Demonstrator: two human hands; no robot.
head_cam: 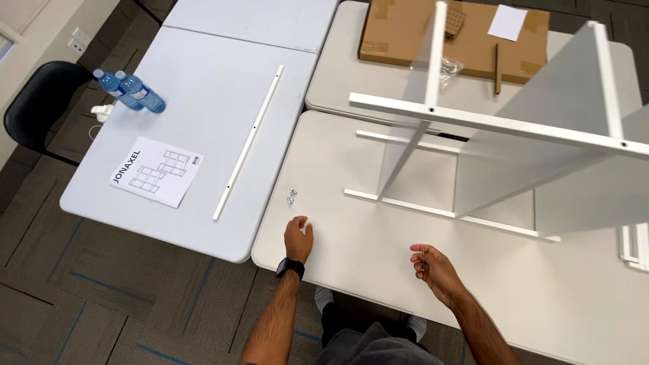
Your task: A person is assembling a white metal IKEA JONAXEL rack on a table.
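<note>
Black, at the far left, is a padded office chair (37,101) pushed against the grey-white folding table (203,223). On that table two clear plastic water bottles with blue caps (130,89) lie side by side near the left edge. Closer to the person is a white printed instruction sheet with line drawings of a frame (157,171), and to its right a long thin white metal rail (249,142) lies at a slant across the tabletop.

The next table is a beige rounded-corner one (378,270), butted against the first. Near its left edge sits a small cluster of silvery screws (291,196). Just below them the left hand (298,238), with a black watch on its wrist (289,267), rests on the tabletop with fingers curled in; something small and pale shows at the fingertips, but I cannot tell whether it is gripped. The screws are near it, not touching.

Further right, the right hand (434,265) hovers low over the same table, fingers loosely bent inward, thumb close to the forefinger, with nothing visible in it.

Beyond both hands stands a white metal shelving frame of flat bars and panels (487,122), partly built, filling the right half of the table. Behind it a flat brown cardboard box (399,34) lies on a further table, with a small white paper sheet (508,22) and a crumpled clear plastic bag (449,67) on top.
</note>
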